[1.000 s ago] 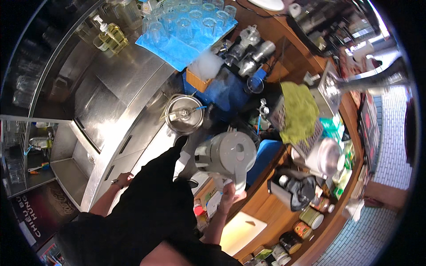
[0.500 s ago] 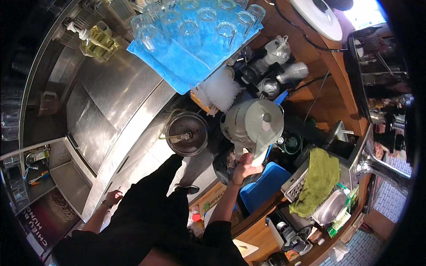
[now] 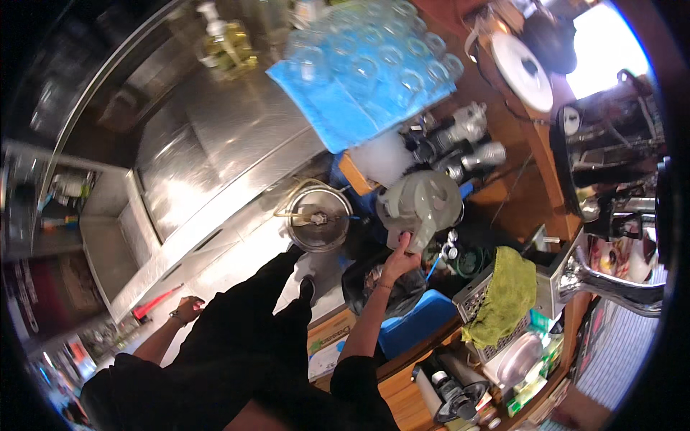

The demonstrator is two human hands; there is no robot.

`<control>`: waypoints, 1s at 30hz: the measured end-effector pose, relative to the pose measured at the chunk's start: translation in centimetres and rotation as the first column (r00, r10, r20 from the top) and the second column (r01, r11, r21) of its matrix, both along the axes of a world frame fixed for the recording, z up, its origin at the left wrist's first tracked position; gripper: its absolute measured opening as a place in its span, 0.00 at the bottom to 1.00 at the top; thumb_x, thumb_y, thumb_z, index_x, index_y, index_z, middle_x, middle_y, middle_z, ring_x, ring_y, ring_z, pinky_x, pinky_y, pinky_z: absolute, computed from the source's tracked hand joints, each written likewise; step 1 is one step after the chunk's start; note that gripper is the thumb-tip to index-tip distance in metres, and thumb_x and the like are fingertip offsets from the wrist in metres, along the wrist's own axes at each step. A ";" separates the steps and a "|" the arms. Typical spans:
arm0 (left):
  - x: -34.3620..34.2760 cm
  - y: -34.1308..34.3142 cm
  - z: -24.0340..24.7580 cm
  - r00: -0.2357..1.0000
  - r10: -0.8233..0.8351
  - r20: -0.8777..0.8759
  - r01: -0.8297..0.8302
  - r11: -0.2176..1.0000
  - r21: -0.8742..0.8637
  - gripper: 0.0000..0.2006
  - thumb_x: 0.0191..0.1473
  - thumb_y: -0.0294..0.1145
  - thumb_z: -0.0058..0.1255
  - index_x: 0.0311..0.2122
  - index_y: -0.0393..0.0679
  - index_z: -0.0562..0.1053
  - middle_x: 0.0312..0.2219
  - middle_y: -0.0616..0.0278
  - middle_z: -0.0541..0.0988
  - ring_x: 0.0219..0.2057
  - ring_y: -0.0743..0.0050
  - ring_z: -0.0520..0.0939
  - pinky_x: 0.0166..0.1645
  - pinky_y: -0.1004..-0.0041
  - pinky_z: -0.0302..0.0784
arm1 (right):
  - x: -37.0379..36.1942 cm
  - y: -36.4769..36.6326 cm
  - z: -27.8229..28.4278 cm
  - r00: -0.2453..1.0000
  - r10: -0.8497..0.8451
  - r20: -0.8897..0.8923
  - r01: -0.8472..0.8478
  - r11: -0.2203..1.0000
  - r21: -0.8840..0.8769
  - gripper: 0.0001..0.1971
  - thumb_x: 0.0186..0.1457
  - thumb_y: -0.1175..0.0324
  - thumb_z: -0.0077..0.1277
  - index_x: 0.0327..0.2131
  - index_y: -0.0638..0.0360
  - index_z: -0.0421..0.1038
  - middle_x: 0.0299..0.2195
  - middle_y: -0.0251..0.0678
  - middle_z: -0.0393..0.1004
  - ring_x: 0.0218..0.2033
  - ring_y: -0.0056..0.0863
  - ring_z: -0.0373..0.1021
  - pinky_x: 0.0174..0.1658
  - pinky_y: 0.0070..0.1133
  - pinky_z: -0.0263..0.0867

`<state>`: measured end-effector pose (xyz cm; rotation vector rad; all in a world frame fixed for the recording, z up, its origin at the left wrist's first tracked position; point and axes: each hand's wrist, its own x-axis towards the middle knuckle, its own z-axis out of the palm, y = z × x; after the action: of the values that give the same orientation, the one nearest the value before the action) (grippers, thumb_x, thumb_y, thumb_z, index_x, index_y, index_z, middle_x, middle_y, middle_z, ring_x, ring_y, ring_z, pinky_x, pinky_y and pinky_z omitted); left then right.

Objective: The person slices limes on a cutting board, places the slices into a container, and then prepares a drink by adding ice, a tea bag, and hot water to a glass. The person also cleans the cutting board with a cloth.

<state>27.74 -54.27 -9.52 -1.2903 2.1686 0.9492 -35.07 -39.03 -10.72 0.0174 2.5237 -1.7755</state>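
Observation:
My right hand (image 3: pixel 399 263) is closed round the handle of a translucent grey-green lidded pitcher (image 3: pixel 417 205). The pitcher is held upright over the gap between the steel counter and the wooden counter, and its contents do not show. My left hand (image 3: pixel 188 309) hangs low beside the steel counter, fingers loosely bent and apart, with nothing visible in it. A round metal pot (image 3: pixel 319 233) stands on the floor left of the pitcher. Just below the pitcher, a black bin bag (image 3: pixel 359 284) is partly hidden by my right forearm.
Upturned glasses (image 3: pixel 363 72) stand on a blue cloth (image 3: pixel 316 108) at the far side. A yellow pump bottle (image 3: pixel 233 54) sits on the steel counter (image 3: pixel 215 136). On the right are a green cloth (image 3: pixel 507 294), a chrome tap (image 3: pixel 611 287) and a blue bin (image 3: pixel 417 323).
The view has turned, so the counters and glasses sit farther right. The pitcher stays in my right hand, slightly lower and farther right in the picture. A red object shows near my left hand.

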 end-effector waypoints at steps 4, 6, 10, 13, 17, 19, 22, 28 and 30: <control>-0.1 5.2 1.4 0.851 0.523 0.034 -0.525 0.850 0.049 0.11 0.42 0.39 0.61 0.25 0.40 0.80 0.20 0.56 0.81 0.22 0.61 0.82 0.31 0.67 0.78 | 5.0 0.4 4.1 0.960 -0.022 -0.278 0.006 0.998 -0.057 0.18 0.59 0.63 0.50 0.43 0.69 0.62 0.39 0.45 0.68 0.40 0.31 0.64 0.45 0.26 0.62; 2.1 10.1 3.2 0.877 0.477 0.061 -0.453 0.862 -0.228 0.17 0.43 0.46 0.60 0.24 0.40 0.79 0.21 0.51 0.80 0.22 0.57 0.82 0.31 0.65 0.77 | 10.9 0.6 4.6 0.995 0.001 -0.098 -0.005 0.999 -0.044 0.19 0.60 0.62 0.50 0.43 0.69 0.61 0.37 0.43 0.68 0.38 0.30 0.65 0.45 0.24 0.62; 5.6 18.3 6.5 0.588 0.797 0.136 -0.703 0.588 -0.400 0.29 0.55 0.58 0.41 0.20 0.38 0.77 0.22 0.44 0.77 0.29 0.45 0.80 0.34 0.55 0.75 | 24.0 2.4 1.5 0.902 0.429 0.039 -0.431 0.896 0.107 0.18 0.60 0.61 0.49 0.43 0.68 0.61 0.37 0.42 0.68 0.33 0.29 0.65 0.38 0.24 0.63; 11.1 22.3 5.9 0.448 0.891 0.081 -0.807 0.441 -0.393 0.34 0.55 0.63 0.33 0.20 0.42 0.78 0.21 0.47 0.78 0.29 0.44 0.80 0.35 0.54 0.74 | 34.6 1.8 1.8 0.713 0.699 0.058 -0.698 0.715 -0.036 0.20 0.59 0.59 0.50 0.44 0.67 0.60 0.37 0.44 0.67 0.32 0.30 0.66 0.36 0.25 0.65; 18.2 27.5 6.2 0.340 0.939 0.046 -0.897 0.338 -0.285 0.36 0.53 0.68 0.30 0.24 0.45 0.81 0.20 0.48 0.79 0.28 0.47 0.81 0.37 0.58 0.75 | 46.4 -0.8 2.1 0.203 0.975 0.087 -0.978 0.206 -0.026 0.22 0.59 0.59 0.49 0.47 0.66 0.56 0.44 0.47 0.64 0.32 0.30 0.69 0.34 0.23 0.66; 22.5 30.0 3.6 0.150 0.982 -0.119 -0.960 0.116 -0.254 0.35 0.56 0.64 0.31 0.20 0.45 0.80 0.16 0.51 0.78 0.25 0.52 0.81 0.38 0.58 0.75 | 53.5 -3.5 5.8 -0.005 0.979 0.203 -0.993 0.019 -0.118 0.23 0.57 0.59 0.51 0.47 0.66 0.58 0.46 0.47 0.63 0.37 0.32 0.66 0.40 0.27 0.64; 28.3 32.4 3.9 -0.130 0.911 -0.391 -0.975 -0.189 -0.116 0.32 0.60 0.57 0.32 0.18 0.44 0.78 0.12 0.52 0.75 0.22 0.52 0.80 0.37 0.61 0.75 | 65.3 -8.6 7.0 -0.272 0.960 -0.066 -0.960 -0.266 0.089 0.23 0.57 0.59 0.53 0.46 0.66 0.59 0.42 0.46 0.63 0.31 0.27 0.64 0.35 0.24 0.64; 41.4 37.9 7.8 -0.639 0.469 -0.610 -0.741 -0.589 0.323 0.19 0.53 0.23 0.48 0.51 0.47 0.68 0.34 0.48 0.78 0.20 0.57 0.82 0.30 0.64 0.79 | 96.6 -9.9 12.6 -0.731 0.681 -0.031 -0.681 -0.727 0.080 0.22 0.56 0.58 0.54 0.46 0.61 0.61 0.39 0.38 0.66 0.29 0.21 0.64 0.33 0.19 0.63; 46.4 39.8 4.7 -0.087 0.632 -0.770 -0.789 -0.516 -0.334 0.24 0.50 0.16 0.48 0.53 0.46 0.66 0.43 0.48 0.74 0.24 0.61 0.84 0.30 0.72 0.81 | 106.5 -10.1 14.5 -0.788 0.608 -0.100 -0.616 -0.780 0.109 0.21 0.56 0.59 0.54 0.45 0.61 0.61 0.36 0.33 0.66 0.28 0.19 0.62 0.33 0.18 0.62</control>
<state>74.09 -14.43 -4.85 -3.9097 0.9747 -0.0061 71.44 -49.16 3.77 -1.9600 0.6185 -0.4476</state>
